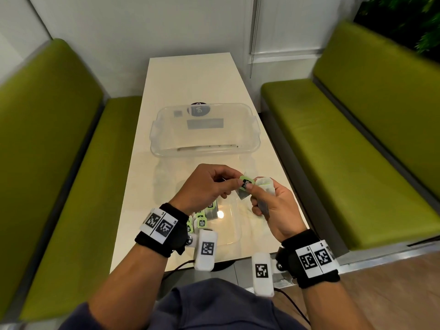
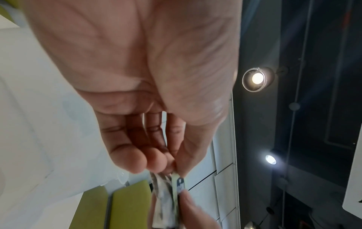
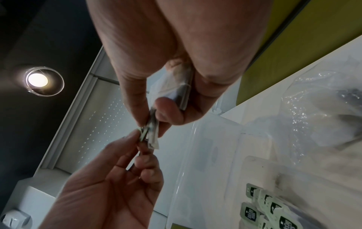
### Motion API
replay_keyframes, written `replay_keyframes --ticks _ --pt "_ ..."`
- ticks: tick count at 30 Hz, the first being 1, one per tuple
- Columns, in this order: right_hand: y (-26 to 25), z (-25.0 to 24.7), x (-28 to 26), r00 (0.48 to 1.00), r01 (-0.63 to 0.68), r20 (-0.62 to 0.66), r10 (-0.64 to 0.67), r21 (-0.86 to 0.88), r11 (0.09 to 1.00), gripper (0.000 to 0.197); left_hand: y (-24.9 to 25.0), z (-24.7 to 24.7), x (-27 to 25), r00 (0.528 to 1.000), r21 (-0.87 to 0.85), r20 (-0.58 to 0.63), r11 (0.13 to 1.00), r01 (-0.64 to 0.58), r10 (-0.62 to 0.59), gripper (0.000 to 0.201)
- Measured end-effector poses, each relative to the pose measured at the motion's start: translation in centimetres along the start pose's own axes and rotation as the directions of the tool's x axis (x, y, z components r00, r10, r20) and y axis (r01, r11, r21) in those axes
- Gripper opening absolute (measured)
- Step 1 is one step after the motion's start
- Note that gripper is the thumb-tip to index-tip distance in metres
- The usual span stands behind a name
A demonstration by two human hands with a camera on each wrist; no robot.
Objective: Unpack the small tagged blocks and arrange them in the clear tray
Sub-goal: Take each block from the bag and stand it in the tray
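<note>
A small green-tagged block (image 1: 246,183) is held in the air above the near half of the cream tabletop (image 1: 166,91), pinched between both hands. The left hand (image 1: 207,186) grips its left edge between thumb and forefinger, the other fingers (image 2: 137,161) curled loosely beneath. The right hand (image 1: 271,206) presses its thumb on the tag's near right corner and also holds a crumpled white wrapper (image 1: 264,183) and a grey-looking sachet (image 3: 181,94) curled against its palm. From the wrist views the tag shows edge-on, with clear film (image 2: 163,195) trailing from it.

Under the left wrist, a cluster of more tagged blocks (image 1: 202,219) lies at the left end of a shallow clear tray (image 1: 234,225) at the tabletop's near edge. In the right wrist view their pale green tags (image 3: 274,207) overlap in rows. Farther along the tabletop stands a deeper clear tub (image 1: 252,129), with crinkled plastic film (image 3: 313,108) lying between it and the tray.

Green upholstered benches (image 1: 59,139) flank the tabletop left and right. Black wristbands (image 1: 164,231) with square coded markers sit on both wrists.
</note>
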State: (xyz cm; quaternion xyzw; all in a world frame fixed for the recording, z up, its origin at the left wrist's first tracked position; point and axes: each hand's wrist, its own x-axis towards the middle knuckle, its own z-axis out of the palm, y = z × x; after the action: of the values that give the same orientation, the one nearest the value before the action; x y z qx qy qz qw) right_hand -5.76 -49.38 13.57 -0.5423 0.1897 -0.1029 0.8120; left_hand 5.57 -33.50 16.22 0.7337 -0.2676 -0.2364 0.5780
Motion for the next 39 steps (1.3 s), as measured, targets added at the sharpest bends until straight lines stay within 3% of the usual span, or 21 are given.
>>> replay_keyframes --ticks 6,14,21,35,39 --pt "0.2 -0.3 0.3 1.000 0.000 -0.014 0.001 0.027 1.000 0.020 0.1 -0.9 -0.2 1.000 0.018 0.004 0.999 -0.029 0.029 0.030" --pt "0.5 -0.3 0.5 0.997 -0.015 0.071 0.017 -0.040 0.999 0.033 0.0 -1.1 0.2 0.996 0.014 0.087 1.000 0.020 -0.021 0.025" --pt "0.5 -0.3 0.7 0.996 -0.081 0.022 0.083 -0.094 0.992 0.016 -0.1 -1.8 0.5 0.993 0.125 0.100 0.991 0.049 -0.062 0.023" --pt "0.6 0.2 1.2 0.994 -0.043 0.082 0.077 -0.351 0.935 0.021 1.2 -3.4 2.1 0.956 0.375 0.220 0.921 0.102 -0.195 0.018" --pt "1.1 0.0 1.7 0.996 -0.064 0.037 0.085 -0.392 0.918 0.018 -0.2 -3.6 3.3 0.960 0.479 0.190 0.873 0.093 -0.207 0.012"
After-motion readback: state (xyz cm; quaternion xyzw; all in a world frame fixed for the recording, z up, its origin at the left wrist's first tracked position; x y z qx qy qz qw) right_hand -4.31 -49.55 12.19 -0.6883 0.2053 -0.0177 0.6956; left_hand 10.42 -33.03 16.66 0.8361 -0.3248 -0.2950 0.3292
